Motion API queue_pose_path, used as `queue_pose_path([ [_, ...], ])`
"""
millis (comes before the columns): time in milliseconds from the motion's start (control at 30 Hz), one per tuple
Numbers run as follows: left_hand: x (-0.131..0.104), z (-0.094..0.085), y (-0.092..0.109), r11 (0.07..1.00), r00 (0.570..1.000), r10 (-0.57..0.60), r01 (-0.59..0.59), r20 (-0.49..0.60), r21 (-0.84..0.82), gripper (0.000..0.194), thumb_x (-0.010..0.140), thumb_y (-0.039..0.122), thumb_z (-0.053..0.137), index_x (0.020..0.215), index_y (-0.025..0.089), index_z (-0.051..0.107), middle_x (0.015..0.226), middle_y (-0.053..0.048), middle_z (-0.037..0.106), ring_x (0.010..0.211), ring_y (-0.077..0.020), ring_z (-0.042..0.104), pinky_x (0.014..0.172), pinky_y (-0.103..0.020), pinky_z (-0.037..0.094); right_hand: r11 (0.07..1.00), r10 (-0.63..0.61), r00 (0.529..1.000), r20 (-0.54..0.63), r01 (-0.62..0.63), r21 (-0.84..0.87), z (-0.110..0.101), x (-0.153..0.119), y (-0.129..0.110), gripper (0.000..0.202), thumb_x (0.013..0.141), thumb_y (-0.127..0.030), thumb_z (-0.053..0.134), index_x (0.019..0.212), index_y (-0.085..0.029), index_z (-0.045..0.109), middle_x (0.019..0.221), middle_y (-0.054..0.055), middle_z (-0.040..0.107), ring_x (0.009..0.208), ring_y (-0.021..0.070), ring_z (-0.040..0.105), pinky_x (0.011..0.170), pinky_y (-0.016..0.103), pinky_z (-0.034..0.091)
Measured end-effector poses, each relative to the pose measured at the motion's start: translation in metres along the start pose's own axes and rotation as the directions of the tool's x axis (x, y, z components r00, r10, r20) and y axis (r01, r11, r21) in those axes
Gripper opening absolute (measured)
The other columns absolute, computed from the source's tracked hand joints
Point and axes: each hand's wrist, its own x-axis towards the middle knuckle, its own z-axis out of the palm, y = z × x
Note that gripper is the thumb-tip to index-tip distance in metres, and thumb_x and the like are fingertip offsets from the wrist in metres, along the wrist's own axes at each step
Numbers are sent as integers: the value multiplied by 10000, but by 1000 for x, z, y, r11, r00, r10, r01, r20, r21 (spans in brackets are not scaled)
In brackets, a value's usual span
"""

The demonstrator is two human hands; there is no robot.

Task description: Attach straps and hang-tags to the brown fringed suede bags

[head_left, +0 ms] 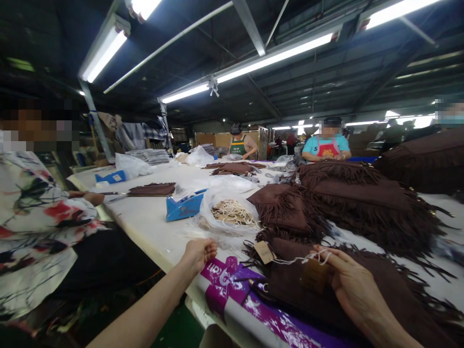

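Observation:
My right hand (353,282) pinches a white tag string (290,261) between thumb and fingertips. The string runs left to a small beige hang tag (264,252) at the fringed edge of a dark brown fabric piece (290,280). Just under my right fingers is a brown card-like square (314,275); whether it hangs from the string I cannot tell. My left hand (200,253) is curled closed above the table's near edge, left of the purple printed sheet (226,285). Whatever its fingers hold, if anything, is hidden.
Beyond my hands, a clear plastic bag (210,212) holds many stringed tags (234,212) beside a blue tape dispenser (184,205). Brown fringed pieces (358,203) are piled at right. A person in a floral top (39,212) is close on my left; others work across the table.

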Motion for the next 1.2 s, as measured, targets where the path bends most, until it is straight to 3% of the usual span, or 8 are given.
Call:
queue_pose_path([
  [233,-10,-18,17,812,997,-36,-14,74,584,352,736,219,572,415,145,448,314,-30,469,255,-86,345,334,-188,166,1000,-2,1000,2,2,16,2,-8,-7,258,422,-252,821,621,-166,681,610,21,670,538,137,592,462,188,486],
  [333,-17,-20,25,618,978,75,-197,193,761,369,660,199,621,356,170,414,266,22,373,272,-89,310,378,-212,157,998,16,995,95,-22,65,6,-14,-15,246,465,-269,820,631,-161,675,598,23,664,548,136,596,498,198,487],
  [467,-49,8,22,152,709,379,-682,595,715,237,705,263,552,480,191,525,465,12,517,480,-137,470,499,-230,277,995,54,971,234,-72,67,7,-23,-25,272,531,-295,814,705,-138,677,639,28,667,550,127,606,516,202,483],
  [600,-96,57,1,375,554,400,-826,730,421,154,757,273,504,709,203,633,681,-12,633,656,-158,560,625,-241,388,994,81,948,306,-101,49,4,-36,-33,280,550,-308,811,716,-123,682,635,34,664,528,111,601,495,184,468],
  [800,-140,103,-15,404,347,409,-898,844,174,171,749,199,542,897,202,628,907,-35,637,853,-176,559,765,-253,396,996,67,946,317,-80,29,-3,-59,-41,278,561,-331,802,720,-133,689,617,24,656,516,110,595,499,185,466],
  [1000,-127,111,-5,598,306,-60,-751,950,280,322,686,208,538,997,204,620,808,12,635,531,-103,503,525,-197,375,995,79,955,285,-92,33,-14,-66,-48,294,561,-360,795,728,-145,686,586,34,654,505,123,588,497,202,455],
  [1133,-87,102,-15,568,449,-84,-712,890,413,428,685,166,438,1080,193,599,813,-13,643,487,-103,498,475,-197,377,997,54,971,235,-67,49,-18,-65,-50,316,495,-342,827,687,-128,698,577,34,647,489,106,568,477,179,431],
  [1200,-70,95,-22,473,448,-12,-785,894,400,402,677,148,451,1037,188,624,838,-27,644,629,-139,557,578,-216,426,996,65,973,223,-78,48,-21,-65,-49,322,483,-341,832,686,-128,701,578,32,643,485,105,566,468,178,431],
])
